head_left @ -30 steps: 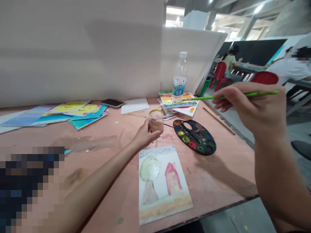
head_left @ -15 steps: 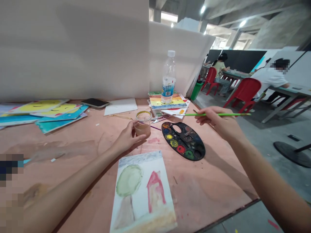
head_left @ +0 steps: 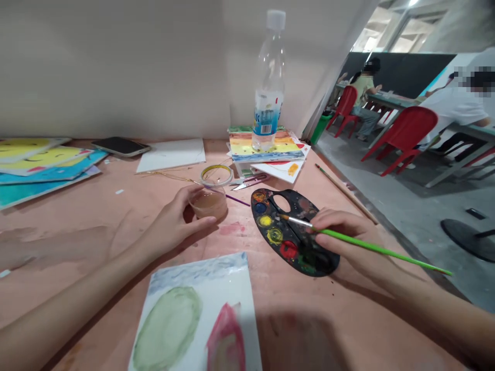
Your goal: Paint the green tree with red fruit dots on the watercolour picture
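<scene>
Paintbrush [head_left: 386, 252] and cup [head_left: 210, 207] in curled hands [head_left: 348, 234]

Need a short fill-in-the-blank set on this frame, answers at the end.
1. The right hand holds a paintbrush with a ____ handle.
2. The left hand holds a clear cup, which is to the ____ of the palette in the picture.
3. Apart from its paints, the palette is mostly ____ in colour.
4. The bottle standing on the stacked paintings has a ____ cap.

Missing words: green; left; black; white
</scene>
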Demonstrator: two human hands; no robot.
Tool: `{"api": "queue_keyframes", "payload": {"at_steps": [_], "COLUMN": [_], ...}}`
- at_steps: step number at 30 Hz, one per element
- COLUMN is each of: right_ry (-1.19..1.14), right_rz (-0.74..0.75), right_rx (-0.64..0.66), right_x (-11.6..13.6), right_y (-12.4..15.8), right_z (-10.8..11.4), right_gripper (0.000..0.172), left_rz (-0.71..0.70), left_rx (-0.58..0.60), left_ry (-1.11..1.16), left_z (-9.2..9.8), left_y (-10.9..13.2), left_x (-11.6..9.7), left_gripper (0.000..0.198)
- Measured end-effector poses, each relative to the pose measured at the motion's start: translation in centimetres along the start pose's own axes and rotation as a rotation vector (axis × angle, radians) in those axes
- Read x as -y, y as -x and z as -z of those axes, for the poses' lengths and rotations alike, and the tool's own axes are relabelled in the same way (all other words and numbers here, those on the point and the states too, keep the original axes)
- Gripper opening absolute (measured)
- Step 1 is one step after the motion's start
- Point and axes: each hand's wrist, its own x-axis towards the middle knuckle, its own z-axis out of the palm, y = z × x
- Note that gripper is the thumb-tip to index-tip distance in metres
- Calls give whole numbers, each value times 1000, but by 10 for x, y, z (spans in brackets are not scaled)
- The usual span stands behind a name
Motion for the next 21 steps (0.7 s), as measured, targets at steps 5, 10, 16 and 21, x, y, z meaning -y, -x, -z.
{"api": "queue_keyframes", "payload": {"at_steps": [5, 10, 16, 21], "right_ry": [304, 481, 493, 523], "right_rz": [31, 101, 177, 214], "right_rx": [127, 178, 215, 264], "right_x": [11, 9, 8, 7], "right_y": [8, 8, 8, 9], "right_z": [2, 4, 2, 5], "right_gripper": [6, 10, 12, 13], "left_rz": [2, -9, -12, -13], "left_rx": [3, 6, -2, 41], "left_ry": [-50, -67, -74, -30], "left_z": [0, 2, 2, 3], "left_y": [-2, -1, 0, 1], "left_x": [3, -3, -7, -8], "left_gripper": [75, 74, 73, 76]}}
